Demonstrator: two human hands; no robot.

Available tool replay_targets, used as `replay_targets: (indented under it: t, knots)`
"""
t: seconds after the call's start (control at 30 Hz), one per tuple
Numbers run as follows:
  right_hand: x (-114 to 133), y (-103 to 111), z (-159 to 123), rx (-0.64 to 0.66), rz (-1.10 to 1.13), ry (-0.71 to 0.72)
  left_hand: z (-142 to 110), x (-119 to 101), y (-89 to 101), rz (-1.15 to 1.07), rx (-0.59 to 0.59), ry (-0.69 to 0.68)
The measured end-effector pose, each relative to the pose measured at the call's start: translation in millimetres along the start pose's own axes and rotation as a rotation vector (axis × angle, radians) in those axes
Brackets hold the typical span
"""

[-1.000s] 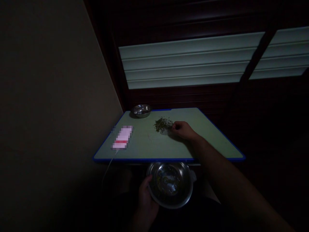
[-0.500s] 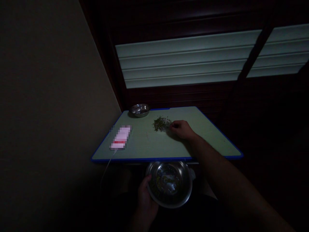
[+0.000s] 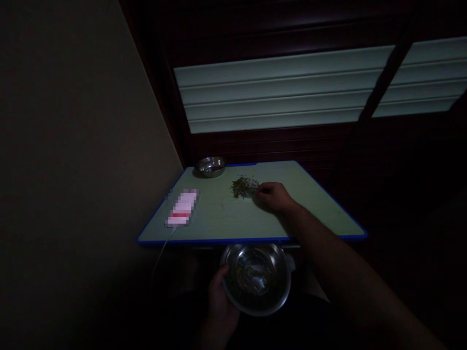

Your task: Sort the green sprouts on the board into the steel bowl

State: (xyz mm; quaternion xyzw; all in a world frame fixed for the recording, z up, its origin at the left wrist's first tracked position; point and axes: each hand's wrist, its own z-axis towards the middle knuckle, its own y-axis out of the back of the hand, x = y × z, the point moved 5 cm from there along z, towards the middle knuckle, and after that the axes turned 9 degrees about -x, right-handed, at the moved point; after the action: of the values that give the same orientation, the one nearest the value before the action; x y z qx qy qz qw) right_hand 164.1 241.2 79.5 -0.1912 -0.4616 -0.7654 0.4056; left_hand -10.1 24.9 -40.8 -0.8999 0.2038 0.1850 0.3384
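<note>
My left hand (image 3: 221, 299) grips the left rim of a shiny metal bowl (image 3: 279, 291), thumb over the edge, just below the table's front edge. Some greenish-yellow bits and bright reflections show inside this bowl. On the light-green tabletop lies a loose pile of small green-brown grains (image 3: 240, 186), too fine and dim to identify. At the pile's right edge is my right hand (image 3: 274, 194), its fingers pinched together and low over the table. Whatever may be between those fingertips is hidden. A pale patch shows in the pile beside them.
A smaller metal bowl (image 3: 211, 167) stands at the table's back left corner. Nearer on the left lies a blurred-out phone (image 3: 183, 208) with a white cable (image 3: 162, 250) running off the front edge. The blue-edged table (image 3: 310, 218) meets a wall on the left and slatted panels behind.
Both hands keep nearly the same places. The held bowl has tilted or dropped very slightly, and the pale patch beside the right fingertips looks a little larger.
</note>
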Motion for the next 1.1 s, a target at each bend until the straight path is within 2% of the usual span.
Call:
replay_targets:
  t: [0.2, 0.4, 0.53, 0.8, 1.1]
  knots:
    - [1.4, 0.4, -0.3, 0.020, 0.014, -0.019, 0.4, 0.4, 0.1, -0.011, 0.023, 0.002]
    - [0.3, -0.3, 0.9, 0.018, -0.044, 0.012, 2.9, 1.9, 3.8, -0.008, -0.019, 0.015]
    - [0.1, -1.1, 0.5, 0.041, -0.004, 0.004, 4.6, 2.1, 4.5, -0.013, -0.013, 0.009]
    - [1.4, -1.4, 0.2, 0.028, -0.014, 0.009, 1.7, 1.5, 1.0, -0.008, 0.012, 0.011]
    - [6.2, 0.0, -0.5, 0.023, -0.007, 0.026, 2.9, 1.8, 4.4, 0.010, -0.016, 0.020]
